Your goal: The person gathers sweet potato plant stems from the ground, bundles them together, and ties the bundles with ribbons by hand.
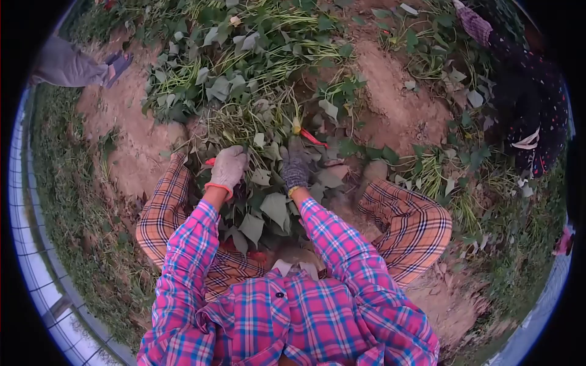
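My left hand [229,169], in a pale glove with an orange cuff, is closed low over the leafy green vines [274,207] between my legs. A bit of red strip [210,161] shows at its outer side; what its fingers hold is hidden. My right hand [295,166], in a dark grey knit glove, lies across the same vines with fingers drawn together. Just past its fingertips lie a longer red strip [314,138] and a yellowish stem end [296,126]. Whatever is between those fingers cannot be made out.
A large heap of cut vines [262,55] spreads ahead over reddish soil [384,91]. At the upper left stands a person's grey trouser leg [73,64]; another person in dark dotted clothing [537,104] is on the right. More vines [439,168] lie to my right.
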Available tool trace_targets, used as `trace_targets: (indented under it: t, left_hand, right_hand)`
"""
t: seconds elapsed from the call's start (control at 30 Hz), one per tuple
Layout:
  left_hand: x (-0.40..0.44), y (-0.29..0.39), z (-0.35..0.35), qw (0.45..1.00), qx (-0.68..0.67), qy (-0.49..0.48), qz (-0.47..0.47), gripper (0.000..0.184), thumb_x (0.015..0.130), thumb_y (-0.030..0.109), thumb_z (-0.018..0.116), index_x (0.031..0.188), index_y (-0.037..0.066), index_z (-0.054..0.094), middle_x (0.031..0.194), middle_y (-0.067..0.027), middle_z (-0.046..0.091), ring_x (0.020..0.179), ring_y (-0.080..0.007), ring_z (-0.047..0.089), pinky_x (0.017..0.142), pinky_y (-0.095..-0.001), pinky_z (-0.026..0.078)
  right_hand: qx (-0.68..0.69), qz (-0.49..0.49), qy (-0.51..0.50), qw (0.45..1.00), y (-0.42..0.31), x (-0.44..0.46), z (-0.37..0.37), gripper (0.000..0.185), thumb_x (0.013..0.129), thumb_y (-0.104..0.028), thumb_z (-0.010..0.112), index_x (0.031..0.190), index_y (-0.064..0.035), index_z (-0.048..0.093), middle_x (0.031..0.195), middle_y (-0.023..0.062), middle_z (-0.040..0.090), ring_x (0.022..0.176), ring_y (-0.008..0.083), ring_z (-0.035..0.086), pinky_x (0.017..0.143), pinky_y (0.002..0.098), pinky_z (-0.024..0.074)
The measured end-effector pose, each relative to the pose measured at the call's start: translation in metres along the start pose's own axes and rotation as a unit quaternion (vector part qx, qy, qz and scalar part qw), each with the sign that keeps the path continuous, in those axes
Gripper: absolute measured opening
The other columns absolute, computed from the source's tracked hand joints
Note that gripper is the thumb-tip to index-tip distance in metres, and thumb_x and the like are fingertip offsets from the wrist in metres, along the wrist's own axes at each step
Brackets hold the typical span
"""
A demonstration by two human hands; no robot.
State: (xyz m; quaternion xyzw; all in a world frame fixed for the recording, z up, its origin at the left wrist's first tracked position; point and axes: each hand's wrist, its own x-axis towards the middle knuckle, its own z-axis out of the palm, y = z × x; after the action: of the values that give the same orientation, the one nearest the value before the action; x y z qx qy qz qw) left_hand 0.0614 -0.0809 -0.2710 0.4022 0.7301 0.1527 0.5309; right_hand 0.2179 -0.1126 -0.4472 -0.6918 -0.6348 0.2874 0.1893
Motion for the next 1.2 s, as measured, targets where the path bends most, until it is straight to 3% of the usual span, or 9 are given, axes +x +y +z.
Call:
trace_targets:
  t: [0.13, 0.23, 0.53, 0.87, 0.97, 1.0, 1.03, 1.07, 1.2]
  left_hand:
    - [-0.004, 0.013, 0.004, 0.999, -0.004, 0.018, -0.026, 0.017, 0.083, 0.009, 0.046, 0.084, -0.001, 0.059, 0.063, -0.0036, 0.055, 0.049, -0.0117, 0.049, 0.047, -0.0264, 0.04]
    - [0.003, 0.007, 0.008, 1.0, -0.022, 0.011, 0.015, 0.017, 0.083, 0.009, 0.046, 0.084, 0.0, 0.06, 0.064, -0.0032, 0.056, 0.053, -0.0107, 0.049, 0.05, -0.0253, 0.039]
    - [0.003, 0.015, 0.007, 1.0, -0.021, -0.008, -0.02, 0.019, 0.083, 0.01, 0.046, 0.087, 0.0, 0.061, 0.065, -0.0026, 0.056, 0.056, -0.0098, 0.05, 0.052, -0.0244, 0.038]
    - [0.012, -0.011, 0.008, 0.999, -0.006, 0.003, 0.036, 0.015, 0.084, 0.012, 0.044, 0.084, 0.004, 0.057, 0.064, -0.0006, 0.054, 0.046, -0.0076, 0.046, 0.042, -0.0216, 0.037]
    - [0.006, -0.018, 0.004, 0.997, -0.006, 0.037, 0.074, 0.018, 0.084, 0.018, 0.048, 0.085, 0.003, 0.059, 0.064, -0.0036, 0.055, 0.055, -0.0137, 0.052, 0.048, -0.0275, 0.041]
    - [-0.003, -0.01, 0.0, 0.996, -0.017, 0.048, 0.075, 0.018, 0.084, 0.018, 0.048, 0.085, 0.003, 0.059, 0.064, -0.0036, 0.055, 0.055, -0.0137, 0.052, 0.048, -0.0275, 0.041]
    - [-0.012, 0.001, -0.006, 0.992, 0.078, 0.064, 0.076, 0.025, 0.082, 0.025, 0.051, 0.09, 0.003, 0.061, 0.073, -0.0105, 0.059, 0.067, -0.0219, 0.057, 0.059, -0.0326, 0.043]
    - [-0.019, 0.006, -0.01, 0.979, 0.172, 0.078, 0.075, 0.034, 0.08, 0.032, 0.054, 0.095, 0.003, 0.063, 0.081, -0.0175, 0.063, 0.079, -0.0301, 0.062, 0.071, -0.0378, 0.046]
    - [-0.035, 0.007, -0.014, 0.972, 0.201, 0.108, 0.059, 0.043, 0.077, 0.044, 0.057, 0.08, 0.001, 0.062, 0.077, -0.0185, 0.061, 0.078, -0.0326, 0.061, 0.068, -0.0398, 0.046]
  right_hand:
    - [-0.02, 0.016, -0.082, 0.996, 0.013, 0.012, -0.034, 0.046, 0.09, -0.019, 0.039, 0.132, -0.0017, 0.036, 0.135, 0.0194, 0.039, 0.121, 0.0332, 0.042, 0.099, 0.0366, 0.0342]
    - [0.638, 0.416, 0.081, 0.642, 0.026, 0.038, -0.048, 0.058, 0.091, -0.05, 0.039, 0.125, -0.0041, 0.046, 0.125, 0.0113, 0.051, 0.106, 0.0273, 0.052, 0.087, 0.0373, 0.0418]
    - [0.699, 0.517, -0.063, 0.49, 0.036, 0.073, -0.057, 0.047, 0.086, -0.048, 0.05, 0.114, -0.0101, 0.053, 0.108, 0.0115, 0.06, 0.094, 0.0272, 0.055, 0.08, 0.0388, 0.0448]
    - [0.457, 0.379, 0.01, 0.804, 0.107, 0.072, -0.005, 0.045, 0.082, -0.031, 0.062, 0.116, -0.0041, 0.051, 0.106, 0.0149, 0.06, 0.09, 0.0253, 0.055, 0.082, 0.0346, 0.0445]
    - [0.209, 0.002, 0.089, 0.974, 0.092, 0.061, -0.013, 0.044, 0.085, -0.034, 0.06, 0.115, -0.0034, 0.052, 0.107, 0.0127, 0.059, 0.097, 0.0239, 0.053, 0.088, 0.0318, 0.0422]
    - [0.125, -0.094, 0.13, 0.979, 0.087, 0.058, -0.013, 0.043, 0.086, -0.036, 0.058, 0.114, -0.0036, 0.052, 0.107, 0.0118, 0.058, 0.099, 0.0232, 0.053, 0.089, 0.0307, 0.0415]
    - [0.525, 0.026, 0.076, 0.847, 0.059, 0.058, -0.031, 0.027, 0.089, -0.027, 0.053, 0.103, -0.0043, 0.054, 0.101, 0.0108, 0.059, 0.095, 0.0231, 0.054, 0.087, 0.0321, 0.0424]
    - [0.819, 0.149, 0.001, 0.553, 0.029, 0.056, -0.051, 0.016, 0.091, -0.019, 0.048, 0.093, -0.0051, 0.057, 0.094, 0.0097, 0.061, 0.092, 0.023, 0.055, 0.084, 0.0335, 0.0433]
    - [0.73, 0.203, 0.035, 0.652, -0.032, 0.028, -0.083, 0.021, 0.091, -0.022, 0.05, 0.076, -0.0083, 0.05, 0.07, 0.0035, 0.052, 0.069, 0.0183, 0.051, 0.073, 0.0334, 0.0439]
